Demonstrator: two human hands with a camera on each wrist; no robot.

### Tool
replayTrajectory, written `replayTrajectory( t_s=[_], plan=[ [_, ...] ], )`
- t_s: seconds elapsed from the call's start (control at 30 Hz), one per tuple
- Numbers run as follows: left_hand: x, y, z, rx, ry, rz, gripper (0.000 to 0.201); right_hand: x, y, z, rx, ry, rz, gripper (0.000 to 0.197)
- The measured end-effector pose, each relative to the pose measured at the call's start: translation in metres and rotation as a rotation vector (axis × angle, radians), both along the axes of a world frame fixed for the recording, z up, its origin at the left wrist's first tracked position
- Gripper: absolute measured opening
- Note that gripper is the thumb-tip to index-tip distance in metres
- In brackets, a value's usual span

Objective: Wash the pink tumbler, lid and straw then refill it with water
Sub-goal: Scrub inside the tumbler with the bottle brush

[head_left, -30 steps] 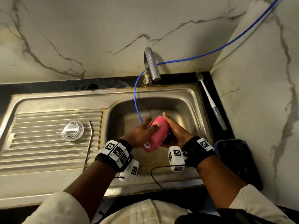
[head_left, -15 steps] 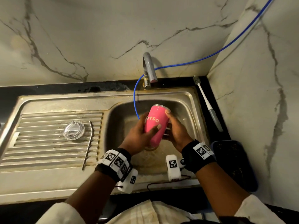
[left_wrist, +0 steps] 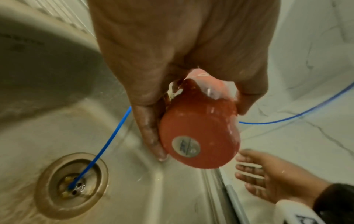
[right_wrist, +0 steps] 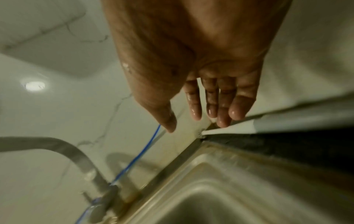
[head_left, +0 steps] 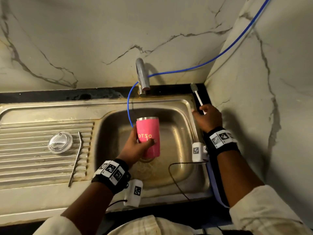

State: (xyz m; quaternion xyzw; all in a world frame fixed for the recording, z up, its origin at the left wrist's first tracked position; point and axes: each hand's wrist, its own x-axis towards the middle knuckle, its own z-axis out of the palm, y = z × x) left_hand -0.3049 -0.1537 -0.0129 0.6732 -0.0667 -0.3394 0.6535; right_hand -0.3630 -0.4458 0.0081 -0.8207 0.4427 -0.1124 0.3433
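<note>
1. The left hand (head_left: 135,146) wrapped its fingers round the pink metal tumbler with a steel rim (head_left: 148,136), holding it upright above the steel sink basin (head_left: 177,167); in the left wrist view its base (left_wrist: 199,136) looked wet, so washing seemed under way.
2. The right hand (head_left: 207,118), fingers spread and holding nothing, reached over the white long-handled brush (head_left: 196,94) on the black ledge; scrubbing inside probably remained.
3. The clear round lid (head_left: 60,142) and bent metal straw (head_left: 76,156) lay side by side on the ribbed drainboard (head_left: 33,167), apparently unwashed.
4. Refilling was not yet done.
</note>
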Motion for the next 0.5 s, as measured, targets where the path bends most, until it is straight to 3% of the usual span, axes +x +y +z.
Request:
replayTrajectory(
  t_s=[0.07, 0.17, 0.33, 0.5],
  plan=[
    [0.003, -0.004, 0.001, -0.037, 0.029, -0.017, 0.085, 0.001, -0.024, -0.008, 0.010, 0.168, -0.009, 0.050],
    [0.009, -0.010, 0.009, -0.068, 0.049, -0.030, 0.102, 0.003, -0.043, -0.014, 0.090, 0.223, 0.032, 0.069],
    [0.016, -0.005, 0.024, -0.118, 0.123, 0.038, 0.089, 0.004, -0.055, -0.018, -0.063, 0.476, 0.134, 0.049],
    [0.021, 0.003, 0.026, -0.132, 0.180, 0.060, 0.086, 0.005, -0.060, -0.014, -0.112, 0.561, 0.110, 0.045]
  ],
)
